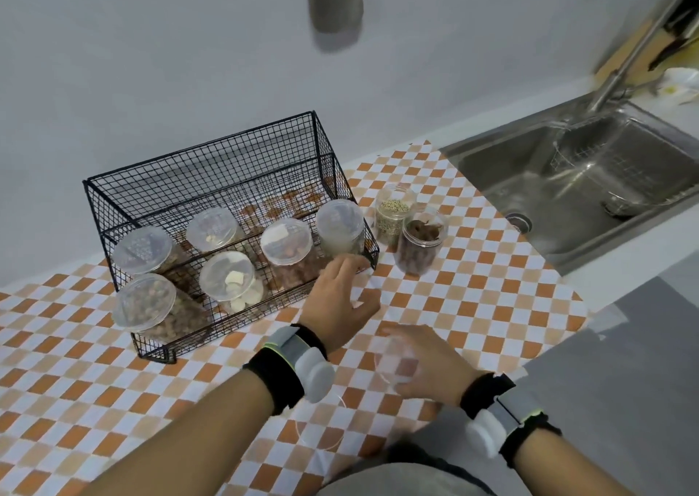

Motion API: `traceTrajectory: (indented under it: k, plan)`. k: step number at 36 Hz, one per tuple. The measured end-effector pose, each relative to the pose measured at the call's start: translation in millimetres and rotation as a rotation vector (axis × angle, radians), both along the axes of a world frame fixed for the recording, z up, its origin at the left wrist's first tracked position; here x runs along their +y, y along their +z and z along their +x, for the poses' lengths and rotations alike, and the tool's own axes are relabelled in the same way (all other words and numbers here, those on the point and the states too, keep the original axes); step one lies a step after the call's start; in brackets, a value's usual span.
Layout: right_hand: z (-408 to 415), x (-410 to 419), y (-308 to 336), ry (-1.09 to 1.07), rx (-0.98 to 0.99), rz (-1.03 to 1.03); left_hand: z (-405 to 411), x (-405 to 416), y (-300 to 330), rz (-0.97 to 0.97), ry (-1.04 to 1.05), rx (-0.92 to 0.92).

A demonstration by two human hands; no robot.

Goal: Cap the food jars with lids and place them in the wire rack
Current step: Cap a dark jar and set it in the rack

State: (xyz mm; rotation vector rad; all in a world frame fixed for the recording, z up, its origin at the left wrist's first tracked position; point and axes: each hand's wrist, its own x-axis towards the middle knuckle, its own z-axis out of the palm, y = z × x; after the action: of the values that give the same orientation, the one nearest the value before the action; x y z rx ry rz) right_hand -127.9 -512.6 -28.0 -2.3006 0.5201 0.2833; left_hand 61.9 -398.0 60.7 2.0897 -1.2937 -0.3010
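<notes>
Left hand: your left hand (342, 299) is out over the desk just in front of the wire rack's right front corner, fingers spread and relaxed, its grip holding nothing.
Right hand: your right hand (423, 359) is low over the desk near you, fingers curled over a clear lid (395, 363); the blur makes it hard to be sure, but the grip looks closed lightly on it.
Wire rack: the black wire rack (227, 177) sits on the checked mat (472, 306) against the wall, left of the sink.
Capped jars: six clear jars with lids on lie tilted in the rack, among them one at the front left (145, 302), one in the front middle (229, 281) and one at the back right (340, 223).
Open jars: two jars stand upright on the mat just right of the rack, one with pale green grains (393, 211) and, touching it in front, one with dark brown pieces (421, 242); neither has a lid.
Spare lid: another clear lid (321, 425) lies flat on the mat between your forearms.
Sink: a steel sink (567, 189) lies to the right, with a wire strainer inside.
</notes>
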Motion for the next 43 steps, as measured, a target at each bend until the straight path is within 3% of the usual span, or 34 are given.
traceTrajectory:
  k: [9,17,28,37,43]
  plan:
    - [-20.5,-50.7,-3.4,-0.247,-0.051,0.098,-17.6,-64.9,-6.9,0.081,0.086,0.264]
    - [-34.1,-85.5,5.8,-0.333,-0.112,0.144,-24.2,-109.3,-23.1,0.204,0.183,0.416]
    - [-35.5,-108.0,18.3,-0.546,-0.251,0.273,-22.1,-147.9,-39.5,0.150,0.325,0.660]
    - [-36.9,-112.6,37.1,-0.716,-0.349,0.460,0.6,-178.7,-116.3,0.037,0.326,0.580]
    - [-40.9,-111.5,44.5,-0.765,-0.403,0.483,-16.1,-169.6,-74.0,0.016,0.344,0.515]
